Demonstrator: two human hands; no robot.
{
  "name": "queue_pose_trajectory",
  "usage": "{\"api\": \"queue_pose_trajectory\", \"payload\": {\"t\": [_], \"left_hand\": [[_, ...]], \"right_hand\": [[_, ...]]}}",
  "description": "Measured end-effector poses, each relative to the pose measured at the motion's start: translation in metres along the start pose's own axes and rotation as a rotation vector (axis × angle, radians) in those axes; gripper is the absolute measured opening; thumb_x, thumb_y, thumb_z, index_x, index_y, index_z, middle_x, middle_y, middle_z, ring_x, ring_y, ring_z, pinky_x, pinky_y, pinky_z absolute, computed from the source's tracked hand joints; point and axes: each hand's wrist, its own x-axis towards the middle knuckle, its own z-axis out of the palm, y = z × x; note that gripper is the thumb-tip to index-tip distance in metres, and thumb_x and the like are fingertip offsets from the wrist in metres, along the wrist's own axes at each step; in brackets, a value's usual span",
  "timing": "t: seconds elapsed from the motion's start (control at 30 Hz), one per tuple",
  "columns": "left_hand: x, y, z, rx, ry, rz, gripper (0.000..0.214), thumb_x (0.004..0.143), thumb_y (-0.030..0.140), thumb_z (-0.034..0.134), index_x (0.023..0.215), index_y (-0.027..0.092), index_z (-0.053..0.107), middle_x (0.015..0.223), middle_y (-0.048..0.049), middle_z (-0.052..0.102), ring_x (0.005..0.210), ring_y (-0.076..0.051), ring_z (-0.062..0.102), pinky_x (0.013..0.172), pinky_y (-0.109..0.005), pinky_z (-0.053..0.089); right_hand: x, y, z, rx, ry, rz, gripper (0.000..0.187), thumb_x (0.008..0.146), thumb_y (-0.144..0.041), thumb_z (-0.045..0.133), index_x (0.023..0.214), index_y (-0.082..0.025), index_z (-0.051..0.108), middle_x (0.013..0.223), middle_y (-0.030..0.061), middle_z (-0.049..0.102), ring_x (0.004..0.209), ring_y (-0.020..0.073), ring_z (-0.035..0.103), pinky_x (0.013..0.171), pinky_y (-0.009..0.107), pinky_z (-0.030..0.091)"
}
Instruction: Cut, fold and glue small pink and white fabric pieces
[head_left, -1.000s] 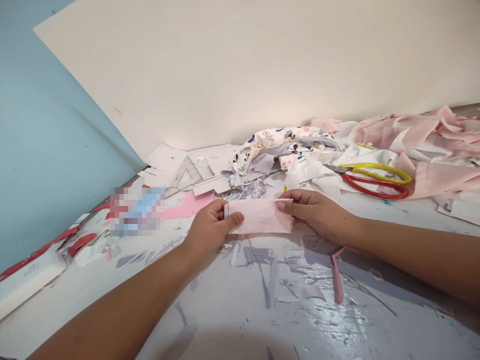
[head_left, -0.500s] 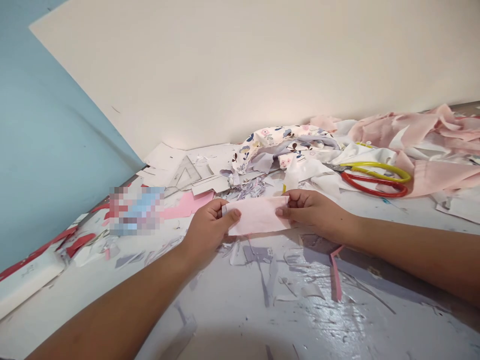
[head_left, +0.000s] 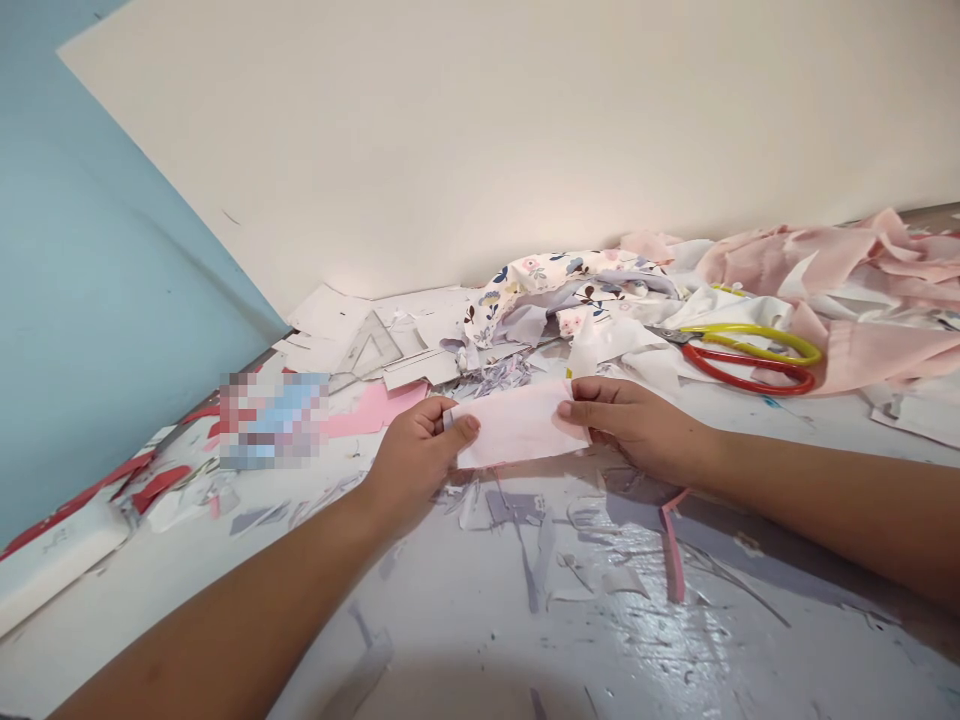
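A small pale pink rectangular piece of fabric (head_left: 517, 430) is stretched between my two hands, a little above the tabletop. My left hand (head_left: 420, 450) pinches its left end, thumb on top and fingers behind. At the right end, my right hand (head_left: 637, 420) grips it the same way, with the thumb lying on the near face. The fingers behind the fabric are partly hidden. Beyond my right hand lie scissors (head_left: 750, 355) with one yellow and one red handle, their blades partly among the scraps.
Floral fabric (head_left: 525, 280) and pink cloth scraps (head_left: 862, 270) are heaped along the back by a cream board (head_left: 525, 130). A clear set square (head_left: 371, 345) lies back left. A white block-like object (head_left: 67, 560) sits at the left edge. Thin offcuts litter the table (head_left: 450, 620).
My right hand has shifted slightly, and the fabric's right end now sits a bit higher and tilted. My left hand keeps its hold almost unmoved.
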Motion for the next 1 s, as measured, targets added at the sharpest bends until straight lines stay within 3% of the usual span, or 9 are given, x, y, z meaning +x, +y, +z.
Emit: {"api": "queue_pose_trajectory", "payload": {"t": [0.13,0.4,0.47,0.6,0.8,1.0], "left_hand": [[0.0002,0.0000,0.0000,-0.005,0.006,0.000,0.027,0.062,0.038,0.070,0.069,0.017,0.053,0.051,0.0080,0.042,0.042,-0.003,0.039,0.050,-0.029,0.053],[-0.0022,0.0031,0.0010,0.012,-0.007,-0.005,0.026,0.065,0.038,0.067,0.067,0.019,0.050,0.050,0.0096,0.043,0.034,0.000,0.029,0.037,-0.017,0.041],[-0.0023,0.0034,0.0004,0.027,-0.020,-0.007,0.026,0.065,0.038,0.067,0.068,0.019,0.050,0.049,0.0096,0.043,0.034,0.000,0.029,0.033,-0.014,0.034],[-0.0016,0.0018,-0.0011,0.050,-0.054,-0.029,0.026,0.062,0.034,0.070,0.070,0.020,0.051,0.048,0.0092,0.043,0.034,-0.002,0.032,0.031,-0.013,0.025],[-0.0006,-0.0002,0.0004,0.010,-0.023,0.006,0.023,0.063,0.034,0.069,0.071,0.020,0.053,0.055,0.0069,0.046,0.046,-0.005,0.044,0.049,-0.024,0.049],[-0.0010,-0.0005,0.0014,0.006,-0.022,0.020,0.025,0.063,0.034,0.070,0.066,0.018,0.051,0.052,0.0079,0.040,0.044,-0.004,0.038,0.046,-0.022,0.048]], "right_hand": [[0.0011,-0.0002,-0.0004,-0.036,0.011,0.010,0.024,0.067,-0.038,0.066,0.063,-0.018,0.053,0.056,-0.0042,0.049,0.050,0.0083,0.043,0.049,0.021,0.036],[-0.0004,-0.0016,0.0022,-0.090,0.073,0.046,0.023,0.068,-0.035,0.066,0.062,-0.018,0.052,0.043,-0.0088,0.038,0.038,0.0045,0.029,0.039,0.019,0.018],[0.0001,-0.0004,0.0018,-0.080,0.061,0.048,0.021,0.068,-0.035,0.066,0.065,-0.018,0.054,0.045,-0.0081,0.039,0.039,0.0050,0.031,0.039,0.019,0.019],[0.0007,0.0010,0.0010,-0.022,0.019,0.031,0.018,0.068,-0.034,0.066,0.070,-0.019,0.056,0.054,-0.0050,0.047,0.047,0.0088,0.042,0.046,0.021,0.034],[0.0011,-0.0006,0.0009,0.074,-0.026,-0.028,0.024,0.073,-0.040,0.061,0.066,-0.019,0.051,0.059,-0.0048,0.048,0.054,0.0090,0.045,0.054,0.022,0.040],[-0.0020,-0.0039,0.0051,-0.082,0.102,-0.036,0.024,0.071,-0.035,0.065,0.062,-0.019,0.050,0.051,-0.0080,0.042,0.047,0.0053,0.037,0.045,0.017,0.033]]}}
